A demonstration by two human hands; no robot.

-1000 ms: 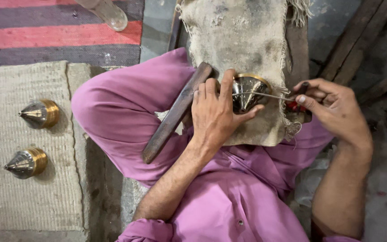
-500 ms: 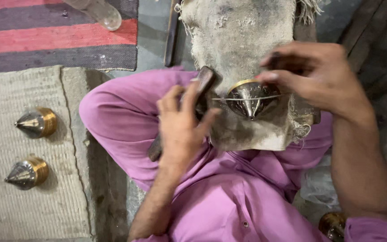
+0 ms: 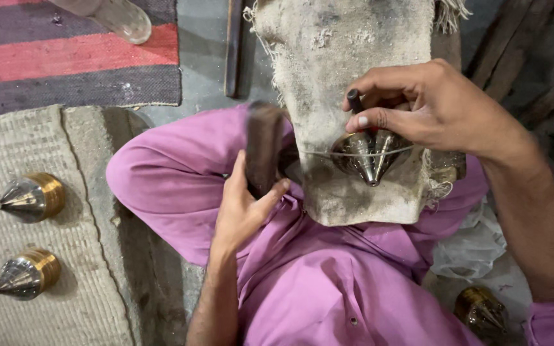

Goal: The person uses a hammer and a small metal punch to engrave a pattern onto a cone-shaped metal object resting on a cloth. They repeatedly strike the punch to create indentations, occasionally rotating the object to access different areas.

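A cone-shaped metal piece (image 3: 368, 156), silver at the tip with a brass rim, lies on a dirty sackcloth-covered block (image 3: 347, 77) over my lap. A thin wire crosses the cone. My right hand (image 3: 428, 109) pinches a small dark tool (image 3: 355, 101) upright just above the cone's rim. My left hand (image 3: 246, 202) grips a dark wooden stick (image 3: 264, 144), blurred, beside the block's left side. My legs are in purple trousers (image 3: 328, 282).
Two finished silver-and-brass cones (image 3: 32, 197) (image 3: 28, 273) lie on a woven beige mat (image 3: 8, 160) at left. Another brass cone (image 3: 480, 310) sits on the floor at lower right. A striped rug (image 3: 65, 57) and a glass jar (image 3: 120, 16) are at the top left.
My right hand has moved left over the cone and now holds the small tool on it. My left hand let go of the cone, drew down and left, and holds the stick more upright.
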